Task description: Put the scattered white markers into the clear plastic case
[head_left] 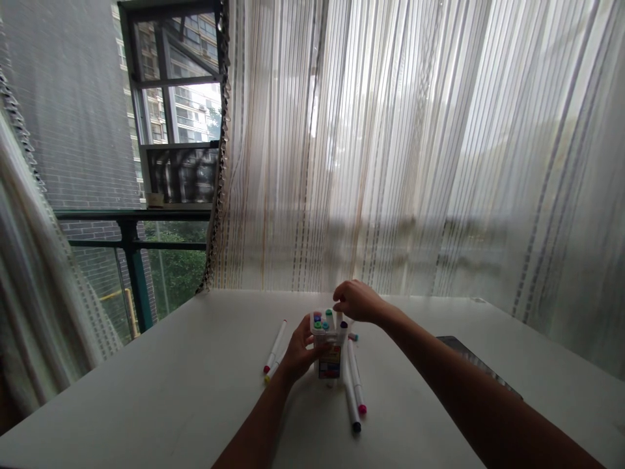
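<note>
A clear plastic marker box point(319, 339) with a colourful label stands upright on the white table. My left hand point(299, 355) is wrapped round its left and front side. Several markers with green, blue and purple ends point(325, 320) stand inside it. Above the box's right rear, my right hand point(359, 301) has its fingers pinched at the top of a white marker point(339, 318), whose lower part is in the box. To the right lie a pink-ended marker point(357, 378) and a black-ended marker point(352, 407). On the left, a red-ended marker point(276, 345) lies beside a yellow-ended marker point(273, 370), partly behind my left hand.
The white table point(170, 391) reaches back to a striped sheer curtain point(390, 163). A dark flat object point(473, 357) lies on the right, partly covered by my right forearm. At the left are a green railing point(129, 247) and an open window point(176, 78).
</note>
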`<state>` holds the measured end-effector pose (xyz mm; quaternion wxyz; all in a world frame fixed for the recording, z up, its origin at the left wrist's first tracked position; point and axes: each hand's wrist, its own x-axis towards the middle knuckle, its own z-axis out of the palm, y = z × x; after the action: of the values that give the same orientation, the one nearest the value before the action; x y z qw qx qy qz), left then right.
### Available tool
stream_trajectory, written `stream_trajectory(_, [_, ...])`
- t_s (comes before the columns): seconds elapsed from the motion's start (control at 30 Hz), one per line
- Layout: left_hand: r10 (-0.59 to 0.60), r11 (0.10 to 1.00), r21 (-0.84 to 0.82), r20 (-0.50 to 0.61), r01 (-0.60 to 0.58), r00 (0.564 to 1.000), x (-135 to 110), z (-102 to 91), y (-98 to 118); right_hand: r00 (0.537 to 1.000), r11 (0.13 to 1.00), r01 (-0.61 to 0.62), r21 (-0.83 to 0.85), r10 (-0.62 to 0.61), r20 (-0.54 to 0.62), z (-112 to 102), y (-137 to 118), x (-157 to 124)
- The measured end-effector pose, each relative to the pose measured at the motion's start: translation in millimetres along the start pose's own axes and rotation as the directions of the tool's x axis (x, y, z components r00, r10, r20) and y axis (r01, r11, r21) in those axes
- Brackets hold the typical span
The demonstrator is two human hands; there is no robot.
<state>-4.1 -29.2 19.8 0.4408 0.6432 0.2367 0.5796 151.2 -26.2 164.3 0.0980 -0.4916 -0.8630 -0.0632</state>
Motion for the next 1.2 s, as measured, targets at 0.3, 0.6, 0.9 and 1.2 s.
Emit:
stream_trajectory(0.3, [0.008,1.000,0.007,0.012,-0.008,1.000,0.1,0.3,0.9,0.999,1.000,0.005,-0.018,-0.004,0.035,6.1,0.7,-3.0])
stream_trajectory(0.6, [0.007,1.000,0.015,0.005,-0.007,1.000,0.2,-0.5,-0.2,0.999,0.999,0.029,-0.017,-0.029,0.020,9.7,-9.6,-2.0])
stream_trajectory(0.9, [0.003,1.000,-0.004,0.008,-0.003,1.000,-0.4,0.7,2.4,0.996,0.996,0.087,0.015,-0.088,0.024,14.1,-14.3,-0.6])
stream_trajectory(1.2, [-0.010,1.000,0.003,-0.007,0.010,1.000,0.3,0.4,1.2,0.992,0.993,0.120,-0.003,-0.119,0.049,15.3,-15.1,0.6])
